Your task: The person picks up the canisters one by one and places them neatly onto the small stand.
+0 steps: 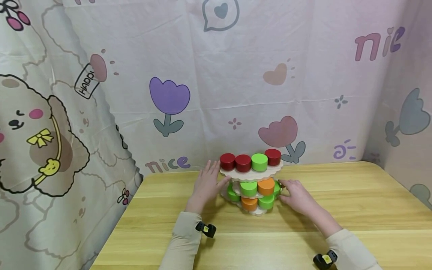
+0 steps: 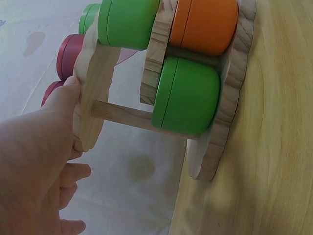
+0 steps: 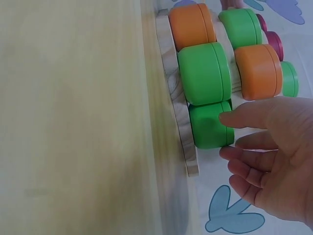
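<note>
A tiered wooden stand [image 1: 250, 175] with scalloped boards holds coloured round blocks. On its top board are red blocks [image 1: 243, 163] and a green block [image 1: 259, 162]; lower boards carry orange [image 1: 249, 204] and green ones. My left hand [image 1: 206, 184] lies at the left edge of the top board, fingers spread, with the thumb over the rim by a red block [image 2: 71, 54]. At the stand's right side, my right hand [image 1: 298, 197] pinches a green block [image 3: 208, 127] on the bottom board, thumb on its front and fingers at its outer side.
The stand is on a light wood table [image 1: 236, 251], near its back edge. Behind hangs a pale printed cloth [image 1: 216, 93], which also covers both sides. A wooden post [image 2: 124, 115] joins the stand's boards. Black cameras [image 1: 206, 229] are strapped to both wrists.
</note>
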{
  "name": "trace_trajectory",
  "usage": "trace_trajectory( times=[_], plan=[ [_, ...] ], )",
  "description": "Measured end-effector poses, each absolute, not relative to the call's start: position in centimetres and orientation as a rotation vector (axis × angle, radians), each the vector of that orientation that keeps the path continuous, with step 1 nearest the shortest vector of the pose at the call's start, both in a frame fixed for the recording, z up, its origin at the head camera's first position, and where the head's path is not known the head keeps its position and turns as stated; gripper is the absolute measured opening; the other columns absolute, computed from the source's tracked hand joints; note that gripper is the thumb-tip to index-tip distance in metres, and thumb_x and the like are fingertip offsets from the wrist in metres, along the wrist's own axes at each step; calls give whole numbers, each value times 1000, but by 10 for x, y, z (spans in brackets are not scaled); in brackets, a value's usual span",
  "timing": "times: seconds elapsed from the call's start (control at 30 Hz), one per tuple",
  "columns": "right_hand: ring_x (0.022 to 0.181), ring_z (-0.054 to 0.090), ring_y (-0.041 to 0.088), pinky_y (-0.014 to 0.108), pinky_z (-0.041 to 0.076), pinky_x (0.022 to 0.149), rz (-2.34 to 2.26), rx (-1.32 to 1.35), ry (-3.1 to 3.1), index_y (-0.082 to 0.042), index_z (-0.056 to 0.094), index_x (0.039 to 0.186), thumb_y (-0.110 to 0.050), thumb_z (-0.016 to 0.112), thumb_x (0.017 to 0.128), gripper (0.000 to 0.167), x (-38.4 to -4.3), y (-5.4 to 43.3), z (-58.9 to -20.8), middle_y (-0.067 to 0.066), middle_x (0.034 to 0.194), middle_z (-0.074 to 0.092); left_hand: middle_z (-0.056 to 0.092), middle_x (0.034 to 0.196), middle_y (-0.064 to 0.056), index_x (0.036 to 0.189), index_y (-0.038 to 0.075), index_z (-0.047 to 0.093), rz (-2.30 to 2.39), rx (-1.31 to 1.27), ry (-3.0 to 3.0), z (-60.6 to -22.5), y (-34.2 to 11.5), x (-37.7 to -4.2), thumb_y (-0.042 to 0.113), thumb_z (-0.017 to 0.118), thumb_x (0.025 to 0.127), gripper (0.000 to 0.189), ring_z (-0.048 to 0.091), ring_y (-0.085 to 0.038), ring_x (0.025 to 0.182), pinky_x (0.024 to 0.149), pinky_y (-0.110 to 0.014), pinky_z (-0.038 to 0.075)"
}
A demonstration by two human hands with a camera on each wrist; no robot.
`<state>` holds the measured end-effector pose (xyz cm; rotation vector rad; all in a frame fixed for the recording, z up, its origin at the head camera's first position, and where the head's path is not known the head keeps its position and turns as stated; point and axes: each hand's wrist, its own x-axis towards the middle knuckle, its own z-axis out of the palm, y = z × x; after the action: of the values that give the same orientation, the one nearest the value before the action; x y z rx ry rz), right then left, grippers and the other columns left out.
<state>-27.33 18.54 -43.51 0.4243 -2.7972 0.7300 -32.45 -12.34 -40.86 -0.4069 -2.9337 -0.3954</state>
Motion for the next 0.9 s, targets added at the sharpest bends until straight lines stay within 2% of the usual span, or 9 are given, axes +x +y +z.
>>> trace_trajectory(
  times=[0.37,0.57,0.9],
  plan=[
    [103,57,38,55,51,90,746,428,-2792,11,56,127,-9,73,81,53,-273,185,-433,24,113,67,22,163,-6,157,16,18,-383,-407,-2929,-408,-126,-323,71,31,94,84,8,-28,154,123,-56,15],
    [102,58,36,54,52,88,764,415,-2770,9,58,126,-12,73,81,52,-273,186,-432,23,112,67,20,163,-4,157,16,18,-393,-388,-2945,-407,-128,-320,71,31,94,85,5,-27,154,123,-57,12],
    [109,56,41,59,49,91,811,352,-2755,4,57,129,-18,68,88,48,-267,193,-421,24,119,64,21,163,-5,157,17,20,-369,-390,-2955,-401,-130,-321,73,34,92,86,8,-30,154,121,-61,11]
  ],
)
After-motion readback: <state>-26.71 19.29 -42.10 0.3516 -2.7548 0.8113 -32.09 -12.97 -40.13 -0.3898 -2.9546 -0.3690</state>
